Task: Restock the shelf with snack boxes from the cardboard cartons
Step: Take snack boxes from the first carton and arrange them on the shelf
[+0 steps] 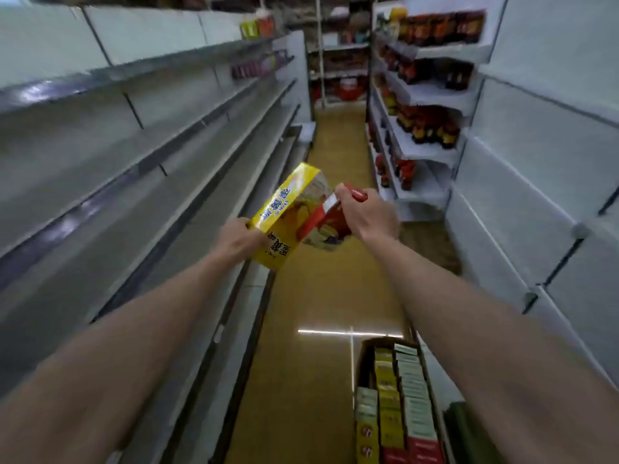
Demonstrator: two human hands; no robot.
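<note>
A yellow snack box [284, 209] with blue lettering is held up over the aisle, tilted. My left hand [236, 241] grips its lower left corner. My right hand [363, 211] grips a red snack box [330, 221] that lies against the yellow one; most of the red box is hidden by my hand. An open cardboard carton [363, 354] stands on the floor at the lower right, packed with several rows of yellow, green and red snack boxes [398, 406]. The grey shelves [140, 209] on the left are bare beside my hands.
The yellow aisle floor [311, 313] runs ahead between two shelf units. The right-hand shelves [432, 92] carry dark bottles with red labels. A few products [258, 26] stand at the far end of the left top shelf. More stocked racks close the far end.
</note>
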